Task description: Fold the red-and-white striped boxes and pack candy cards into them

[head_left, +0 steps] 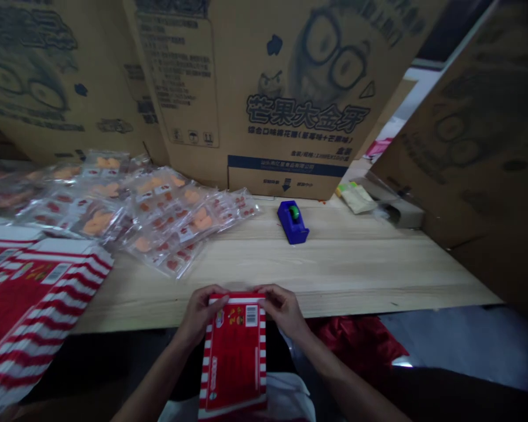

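A red box [235, 363] with red-and-white striped edges and a barcode near its top is held over my lap at the table's front edge. My left hand [205, 313] grips its top left corner, thumb on the front face. At the top right corner my right hand [284, 310] pinches the box the same way. The fingers behind the box are partly hidden. Beyond my hands, a blue tape dispenser [294, 225] with a green roll rests on the wooden table [334, 264].
Several clear packets [158, 217] with orange and red pieces lie heaped at the left. Stacked striped cartons [39, 305] fill the near left. A large cardboard box [246, 117] stands behind, another cardboard box [479, 158] at the right. A red bag [356, 343] is below the table edge.
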Demonstrator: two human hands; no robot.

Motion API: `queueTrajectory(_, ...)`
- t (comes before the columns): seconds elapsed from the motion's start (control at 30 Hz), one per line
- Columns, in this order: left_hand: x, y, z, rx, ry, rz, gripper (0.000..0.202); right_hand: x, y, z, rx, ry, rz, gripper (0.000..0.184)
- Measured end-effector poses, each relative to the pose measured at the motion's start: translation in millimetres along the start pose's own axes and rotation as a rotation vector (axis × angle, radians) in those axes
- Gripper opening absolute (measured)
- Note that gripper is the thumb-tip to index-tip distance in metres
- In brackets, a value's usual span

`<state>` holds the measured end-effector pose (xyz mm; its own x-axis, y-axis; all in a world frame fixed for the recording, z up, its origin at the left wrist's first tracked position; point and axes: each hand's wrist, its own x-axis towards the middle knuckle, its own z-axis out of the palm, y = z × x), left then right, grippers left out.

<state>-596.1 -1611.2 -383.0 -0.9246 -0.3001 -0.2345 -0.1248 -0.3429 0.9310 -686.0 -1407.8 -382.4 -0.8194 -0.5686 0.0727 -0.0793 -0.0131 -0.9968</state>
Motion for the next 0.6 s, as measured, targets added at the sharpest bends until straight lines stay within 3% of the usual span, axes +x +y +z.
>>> queueTrajectory(0.07, 2, -2, -0.9, 0.000, 0.038, -0.008, 0.026, 14, -2, -20, -0.045, -0.003, -0.036, 0.031)
queueTrajectory(0.1, 3, -2, -1.2, -0.017, 0.040, -0.024, 0.026, 26, -4, -35, -0.084, 0.068, -0.063, 0.037)
queueTrajectory(0.23, 5, 0, 3.3, -0.083, -0.014, -0.049, 0.025, 90, -19, -110, -0.281, 0.643, -0.133, 0.038)
queueTrajectory(0.3, 6, 3, 7.9, -0.076, -0.018, -0.037, 0.025, 121, -22, -135, -0.309, 0.686, -0.102, 0.037)
queueTrajectory(0.43, 5, 11, 13.1, -0.073, 0.015, -0.042, 0.028, 157, -16, -142, -0.301, 0.589, -0.048, 0.030)
queueTrajectory(0.6, 3, 11, 10.0, -0.094, 0.011, -0.055, 0.030, 168, -7, -130, -0.303, 0.723, -0.121, 0.023)
